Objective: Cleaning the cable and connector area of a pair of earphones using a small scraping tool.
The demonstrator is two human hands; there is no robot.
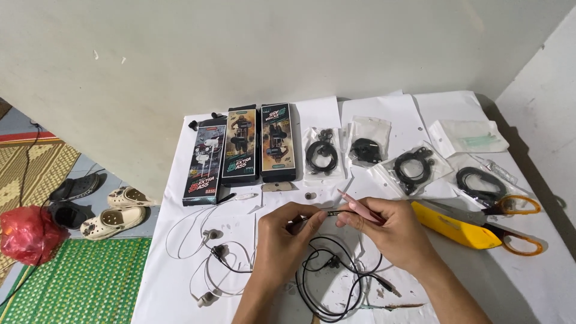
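Note:
Over a paper-covered table (180,282) my left hand (287,234) pinches a small dark part on the end of a black earphone cable (329,282). My right hand (384,225) holds pink-handled tweezers (359,205), with the tips meeting that part between the hands. The black cable loops on the paper below both hands. A white earphone set (207,249) lies to the left of my left hand.
Three earphone boxes (240,147) stand at the back. Several clear bags of black cables (372,153) lie to the right. A yellow cutter (459,227) and orange-handled scissors (516,225) sit at right. Sandals (111,213), a red bag (27,234) and green mat (78,282) lie on the floor at left.

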